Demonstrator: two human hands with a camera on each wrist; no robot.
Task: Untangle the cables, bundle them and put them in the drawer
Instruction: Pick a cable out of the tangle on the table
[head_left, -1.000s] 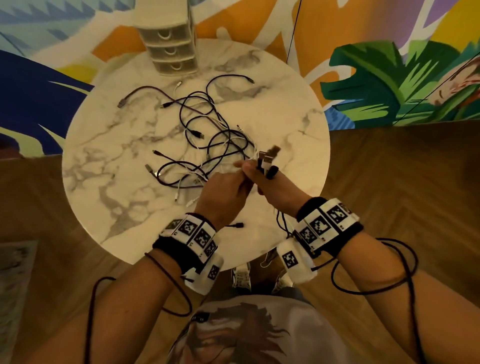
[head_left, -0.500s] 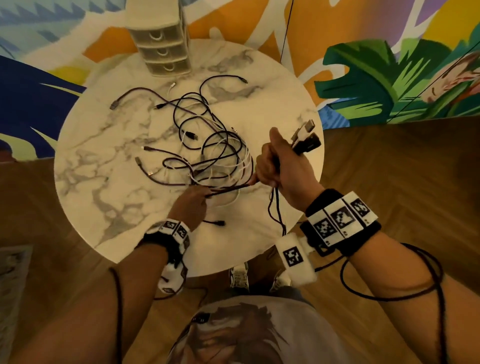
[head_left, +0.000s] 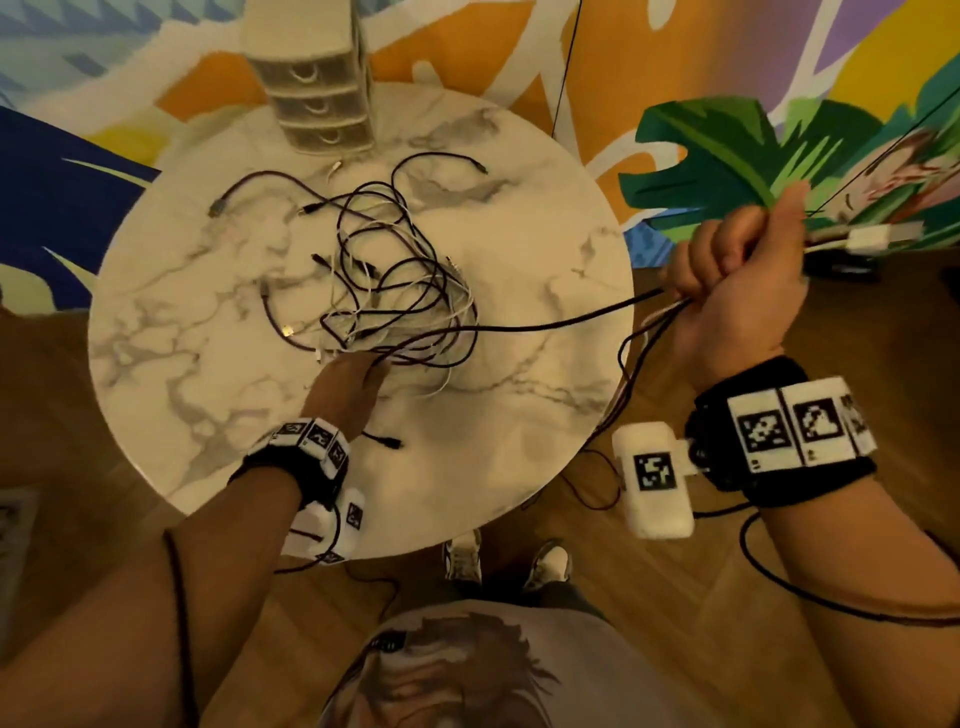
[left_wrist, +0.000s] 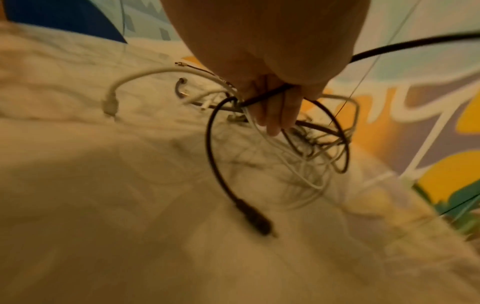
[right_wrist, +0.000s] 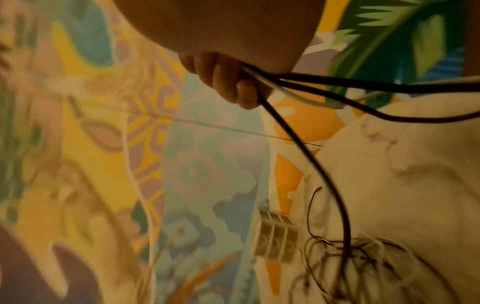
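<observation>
A tangle of black and white cables (head_left: 400, 291) lies on the round marble table (head_left: 182, 353). My left hand (head_left: 348, 379) rests at the tangle's near edge, and the left wrist view shows a dark cable (left_wrist: 267, 95) passing between its fingers (left_wrist: 275, 115). My right hand (head_left: 737, 291), lifted past the table's right edge, grips a bunch of cables in a fist; a white plug (head_left: 867, 240) sticks out beyond it. One black cable (head_left: 561, 323) runs taut from that fist back to the tangle. The right wrist view shows the fingers (right_wrist: 233, 86) curled round dark and white cables (right_wrist: 298, 86).
A small beige drawer unit (head_left: 317, 93) with three shut drawers stands at the table's far edge. A loose black plug (head_left: 389, 442) lies near my left wrist. Wooden floor surrounds the table; a painted wall is behind. My shoes (head_left: 462, 558) show below the table.
My right hand has swung up and far to the right with its cable ends, drawing a black cable taut. My left hand has dropped onto the tangle's near edge and stays there.
</observation>
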